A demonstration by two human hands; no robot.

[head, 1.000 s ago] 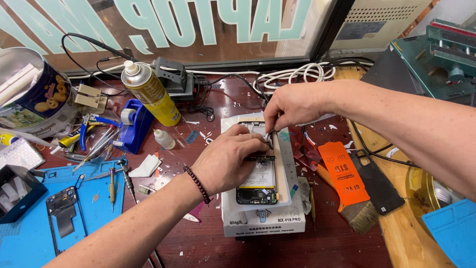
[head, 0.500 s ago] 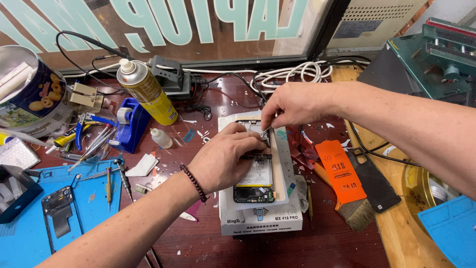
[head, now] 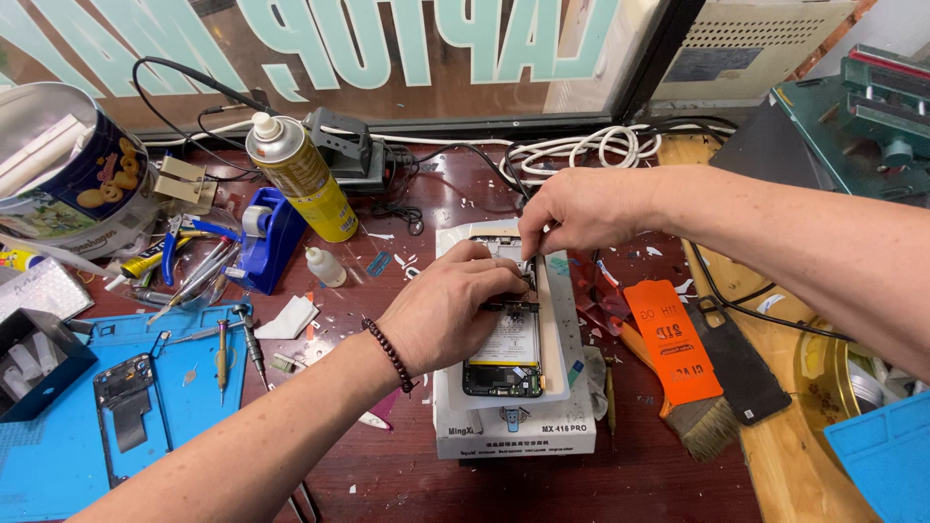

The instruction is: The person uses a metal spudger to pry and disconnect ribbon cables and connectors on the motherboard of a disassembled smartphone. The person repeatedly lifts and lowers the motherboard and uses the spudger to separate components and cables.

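Note:
An opened phone (head: 508, 349) with its back off lies on a white box-shaped machine (head: 513, 431) in the middle of the dark red workbench. My left hand (head: 448, 308) rests on the phone's upper half and presses it down, a bead bracelet on the wrist. My right hand (head: 573, 211) comes from the right and pinches a thin dark tool (head: 531, 261), its tip down at the phone's upper right edge. The phone's top part is hidden under both hands.
A yellow spray can (head: 295, 174), blue tape dispenser (head: 266, 237) and small dropper bottle (head: 325, 266) stand at left. A blue mat (head: 68, 455) holds a phone frame (head: 124, 412) and screwdrivers. Orange card (head: 670, 339) and brush (head: 697, 416) lie right; white cables (head: 581, 150) behind.
Both hands stay on the phone with only slight shifts of the fingers. The camera view has drifted a little.

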